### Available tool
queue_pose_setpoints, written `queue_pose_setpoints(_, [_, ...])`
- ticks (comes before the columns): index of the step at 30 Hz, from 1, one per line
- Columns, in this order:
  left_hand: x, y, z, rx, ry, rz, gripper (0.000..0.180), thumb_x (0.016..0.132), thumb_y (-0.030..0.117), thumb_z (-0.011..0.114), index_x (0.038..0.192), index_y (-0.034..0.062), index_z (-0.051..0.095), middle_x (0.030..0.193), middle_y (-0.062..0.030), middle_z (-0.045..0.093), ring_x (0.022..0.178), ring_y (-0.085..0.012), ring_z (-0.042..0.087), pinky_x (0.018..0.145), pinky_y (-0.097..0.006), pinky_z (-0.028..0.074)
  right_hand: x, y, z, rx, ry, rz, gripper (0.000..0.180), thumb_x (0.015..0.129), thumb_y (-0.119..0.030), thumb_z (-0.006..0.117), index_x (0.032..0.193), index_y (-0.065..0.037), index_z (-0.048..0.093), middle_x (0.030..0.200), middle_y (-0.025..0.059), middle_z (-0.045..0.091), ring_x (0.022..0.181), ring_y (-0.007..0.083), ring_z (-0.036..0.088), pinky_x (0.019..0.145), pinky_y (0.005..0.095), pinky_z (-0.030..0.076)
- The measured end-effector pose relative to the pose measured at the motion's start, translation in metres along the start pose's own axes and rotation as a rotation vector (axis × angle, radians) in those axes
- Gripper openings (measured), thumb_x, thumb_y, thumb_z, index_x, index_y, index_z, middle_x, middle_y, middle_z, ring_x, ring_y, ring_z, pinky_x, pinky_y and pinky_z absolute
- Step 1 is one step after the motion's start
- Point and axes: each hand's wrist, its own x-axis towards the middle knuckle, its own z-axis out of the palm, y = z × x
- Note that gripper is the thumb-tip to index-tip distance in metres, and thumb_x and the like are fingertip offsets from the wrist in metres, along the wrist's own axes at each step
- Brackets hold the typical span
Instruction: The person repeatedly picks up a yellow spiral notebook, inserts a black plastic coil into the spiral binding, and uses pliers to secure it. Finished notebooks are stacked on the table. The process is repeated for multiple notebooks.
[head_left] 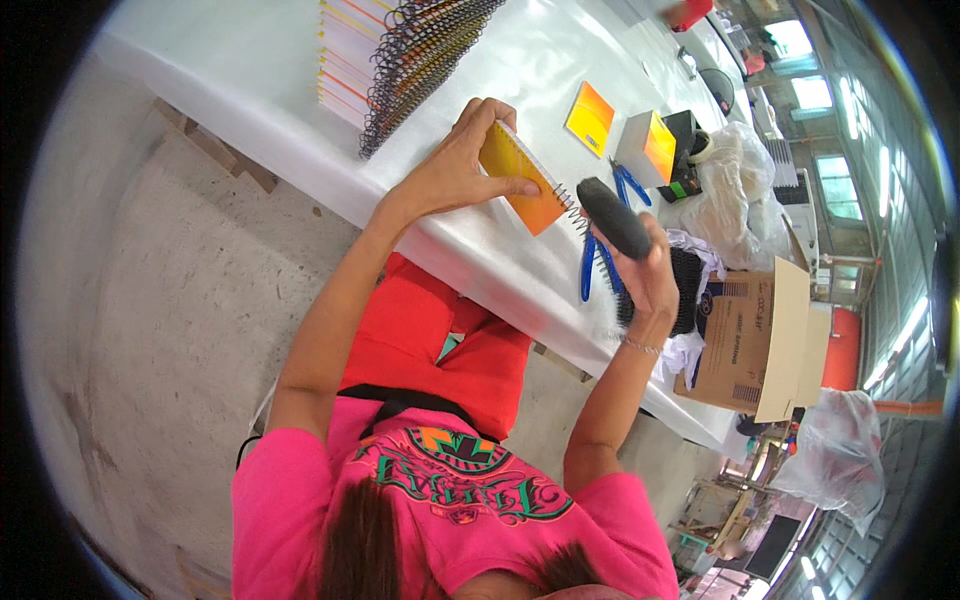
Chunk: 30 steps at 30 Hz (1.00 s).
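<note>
My left hand (462, 165) grips a small notebook (540, 212) with a yellow-orange cover, thumb on the cover and fingers behind. A dark wire coil (568, 203) runs from the notebook's punched edge toward my right hand (652, 278). The fingers of that hand are closed around a black, rounded oblong thing (612, 218), which hides part of them and part of the coil. Blue-handled pliers (587, 268) lie beside the right hand, and a second blue-handled tool (632, 182) lies just beyond.
Coil-bound notebooks (345, 55) are piled at the far left of the white table (270, 120). An orange-covered notebook (590, 118) and a block of covered pages (648, 150) lie farther back. Clear plastic bags (735, 195), black coils (686, 285) and an open cardboard box (740, 335) stand right.
</note>
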Motion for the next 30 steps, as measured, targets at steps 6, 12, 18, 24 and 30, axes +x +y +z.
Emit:
queue_pose_setpoints(6, [0.001, -0.001, 0.0, 0.138, -0.047, 0.029, 0.071, 0.066, 0.036, 0.088, 0.116, 0.0111, 0.044, 0.111, -0.0117, 0.045, 0.112, -0.0328, 0.048, 0.099, -0.042, 0.042, 0.002, 0.005, 0.008, -0.402, 0.33, 0.154, 0.03, 0.09, -0.023, 0.073, 0.102, 0.003, 0.065, 0.135, 0.0169, 0.057, 0.113, 0.0163, 0.055, 0.102, 0.0292, 0.041])
queue_pose_setpoints(12, [0.0, 0.003, 0.0, 0.107, -0.096, 0.044, 0.071, 0.066, 0.034, 0.088, 0.118, 0.0114, 0.044, 0.115, -0.0115, 0.046, 0.116, -0.0321, 0.047, 0.102, -0.041, 0.041, -0.005, 0.014, 0.025, -0.385, 0.376, 0.21, 0.036, 0.088, -0.024, 0.073, 0.108, 0.004, 0.063, 0.121, 0.0151, 0.064, 0.101, 0.0148, 0.058, 0.091, 0.0277, 0.046])
queue_pose_setpoints(18, [0.0, 0.005, 0.003, 0.021, -0.105, 0.025, 0.087, 0.064, 0.031, 0.09, 0.133, 0.0139, 0.038, 0.131, -0.013, 0.045, 0.128, -0.0325, 0.042, 0.107, -0.04, 0.037, 0.004, 0.019, 0.023, -1.07, 0.477, 0.285, 0.03, 0.091, -0.022, 0.069, 0.108, 0.003, 0.064, 0.117, 0.0148, 0.066, 0.098, 0.0165, 0.061, 0.09, 0.03, 0.047])
queue_pose_setpoints(24, [0.0, 0.005, 0.008, -0.001, -0.122, 0.001, 0.102, 0.065, 0.028, 0.091, 0.144, 0.0148, 0.029, 0.126, -0.014, 0.046, 0.118, -0.029, 0.047, 0.104, -0.039, 0.038, 0.002, 0.013, 0.02, -1.054, 0.351, 0.252, 0.039, 0.091, -0.031, 0.071, 0.102, 0.005, 0.065, 0.112, 0.0106, 0.067, 0.095, 0.0146, 0.06, 0.086, 0.0286, 0.047])
queue_pose_setpoints(30, [0.001, 0.0, 0.012, -0.023, -0.118, 0.065, 0.11, 0.063, 0.028, 0.092, 0.148, 0.0156, 0.023, 0.123, -0.0168, 0.046, 0.113, -0.0292, 0.05, 0.1, -0.038, 0.041, -0.007, -0.003, 0.029, -0.848, 0.281, 0.269, 0.036, 0.09, -0.028, 0.072, 0.102, 0.006, 0.066, 0.101, 0.0099, 0.067, 0.09, 0.0135, 0.062, 0.083, 0.0294, 0.049])
